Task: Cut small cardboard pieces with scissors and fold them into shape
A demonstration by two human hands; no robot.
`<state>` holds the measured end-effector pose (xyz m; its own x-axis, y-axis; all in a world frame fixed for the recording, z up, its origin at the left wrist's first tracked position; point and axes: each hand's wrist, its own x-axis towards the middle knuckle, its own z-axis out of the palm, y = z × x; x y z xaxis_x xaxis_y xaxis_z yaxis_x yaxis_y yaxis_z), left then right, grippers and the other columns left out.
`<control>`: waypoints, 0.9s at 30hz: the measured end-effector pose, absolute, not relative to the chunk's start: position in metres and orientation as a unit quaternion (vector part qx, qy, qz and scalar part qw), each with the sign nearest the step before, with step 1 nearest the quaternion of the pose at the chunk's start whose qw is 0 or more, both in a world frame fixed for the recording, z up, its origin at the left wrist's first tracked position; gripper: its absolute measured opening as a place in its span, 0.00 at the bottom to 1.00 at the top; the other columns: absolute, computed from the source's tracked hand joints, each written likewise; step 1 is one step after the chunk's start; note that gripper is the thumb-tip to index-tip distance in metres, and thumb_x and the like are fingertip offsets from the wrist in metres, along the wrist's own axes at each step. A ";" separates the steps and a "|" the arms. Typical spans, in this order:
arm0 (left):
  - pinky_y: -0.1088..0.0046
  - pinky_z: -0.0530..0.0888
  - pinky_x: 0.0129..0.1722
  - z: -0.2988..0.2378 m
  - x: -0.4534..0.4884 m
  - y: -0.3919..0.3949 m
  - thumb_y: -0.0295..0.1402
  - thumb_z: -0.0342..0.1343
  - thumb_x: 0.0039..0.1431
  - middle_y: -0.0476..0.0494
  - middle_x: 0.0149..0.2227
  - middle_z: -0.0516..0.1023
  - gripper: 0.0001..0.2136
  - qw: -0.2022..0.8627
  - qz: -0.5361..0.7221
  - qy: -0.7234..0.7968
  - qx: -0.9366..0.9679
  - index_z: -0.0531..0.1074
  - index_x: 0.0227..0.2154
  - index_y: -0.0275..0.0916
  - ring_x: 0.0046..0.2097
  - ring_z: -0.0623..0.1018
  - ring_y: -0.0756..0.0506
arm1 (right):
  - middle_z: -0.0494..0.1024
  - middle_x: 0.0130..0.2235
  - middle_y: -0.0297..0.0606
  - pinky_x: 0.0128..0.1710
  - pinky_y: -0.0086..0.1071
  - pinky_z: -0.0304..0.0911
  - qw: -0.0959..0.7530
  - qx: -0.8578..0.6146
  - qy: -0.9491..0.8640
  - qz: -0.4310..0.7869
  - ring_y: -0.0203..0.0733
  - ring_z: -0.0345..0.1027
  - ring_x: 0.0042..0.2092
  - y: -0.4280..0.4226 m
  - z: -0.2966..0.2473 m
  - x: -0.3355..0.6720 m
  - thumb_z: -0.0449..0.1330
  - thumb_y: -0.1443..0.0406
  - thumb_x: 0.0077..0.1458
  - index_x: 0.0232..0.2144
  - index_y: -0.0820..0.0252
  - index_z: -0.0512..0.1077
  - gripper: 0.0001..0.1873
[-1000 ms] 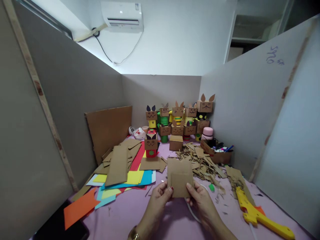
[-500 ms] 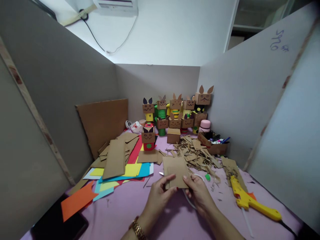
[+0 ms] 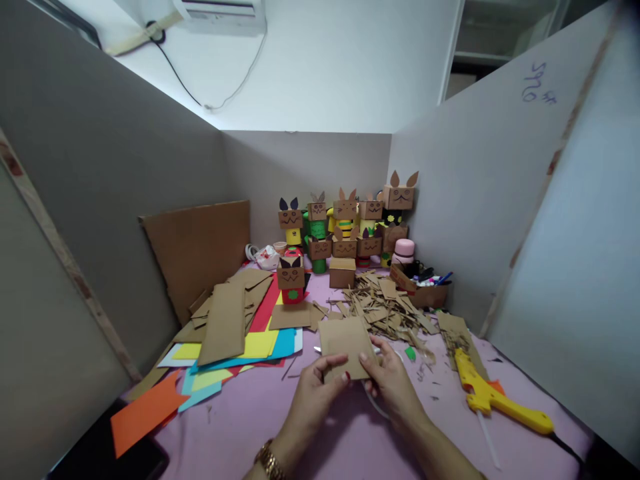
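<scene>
A small rectangular piece of cardboard (image 3: 345,340) is held up between both hands over the pink-covered table (image 3: 240,427). My left hand (image 3: 320,387) pinches its lower left edge, thumb in front. On the lower right corner, my right hand (image 3: 393,380) grips it between thumb and fingers. Whether the piece is one layer or several I cannot tell. Behind it, partly hidden, shows a metal tip (image 3: 317,349) at the left. A white loop (image 3: 375,400), perhaps a cord, passes beneath the right hand.
Cardboard sheets (image 3: 225,320) and coloured paper (image 3: 205,383) lie left. Cardboard scraps (image 3: 385,303) are heaped beyond the hands. A yellow glue gun (image 3: 500,397) rests at right. Box-headed cardboard figures (image 3: 345,210) stand at the back, near a box of pens (image 3: 425,293).
The right fingers have shifted up along the cardboard's right edge. Both hands still hold the piece. The whole view has turned slightly right.
</scene>
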<state>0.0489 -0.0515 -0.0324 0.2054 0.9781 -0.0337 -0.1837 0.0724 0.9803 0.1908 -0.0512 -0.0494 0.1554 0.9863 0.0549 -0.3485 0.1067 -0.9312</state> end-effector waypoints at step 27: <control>0.68 0.73 0.39 -0.025 0.042 -0.048 0.33 0.66 0.36 0.39 0.38 0.80 0.18 0.524 0.536 0.417 0.514 0.75 0.35 0.35 0.41 0.77 0.41 | 0.72 0.23 0.31 0.25 0.26 0.56 0.618 -0.400 -0.459 0.497 0.34 0.63 0.25 -0.058 -0.052 0.190 0.65 0.60 0.44 0.48 0.64 0.65 0.29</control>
